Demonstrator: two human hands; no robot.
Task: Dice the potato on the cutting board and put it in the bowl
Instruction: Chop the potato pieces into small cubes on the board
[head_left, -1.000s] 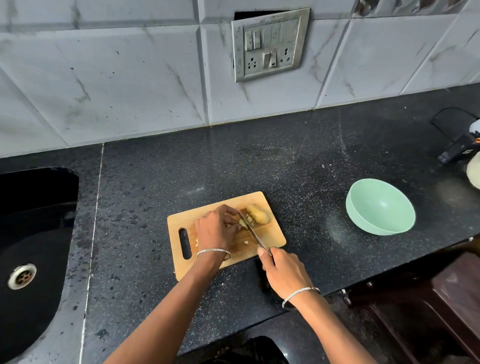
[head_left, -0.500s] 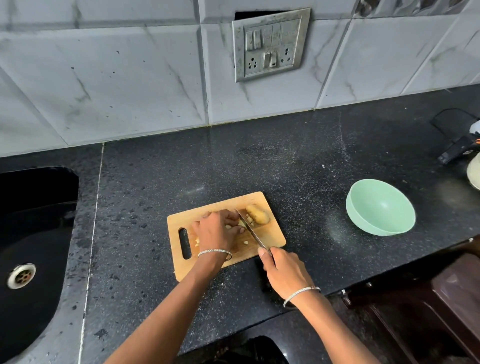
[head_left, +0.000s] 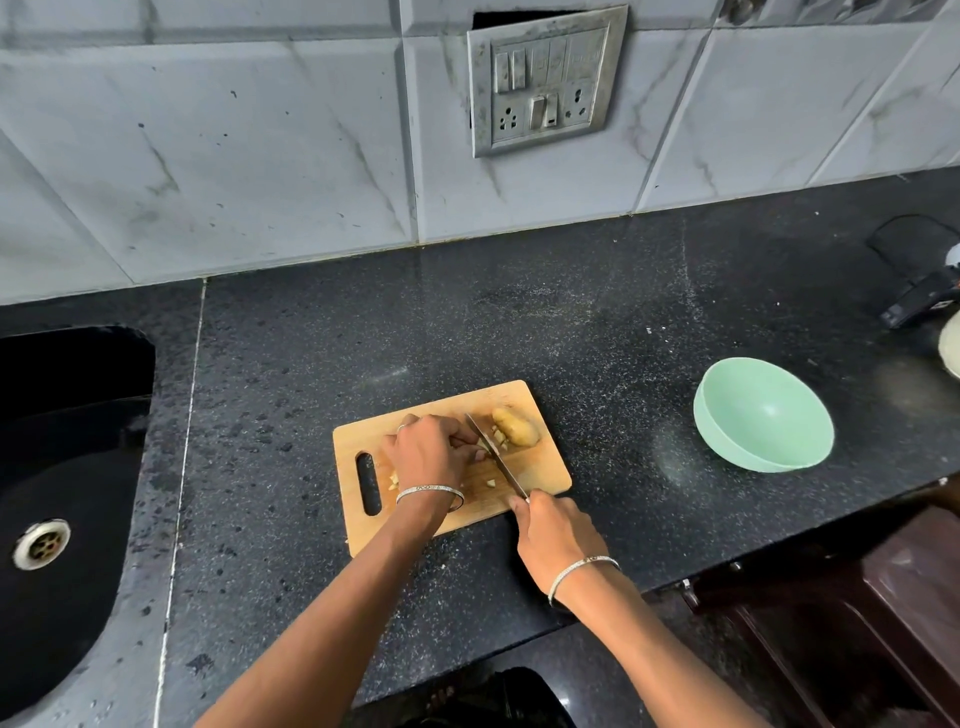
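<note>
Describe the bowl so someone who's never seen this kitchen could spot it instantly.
Start at the black countertop, then look right of the wooden cutting board. The bowl stands alone there: round, mint green and empty, unlike the brown board.

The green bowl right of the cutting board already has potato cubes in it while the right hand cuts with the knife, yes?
No: the head view shows the green bowl empty. The potato cubes lie on the cutting board, where the right hand cuts with the knife.
</note>
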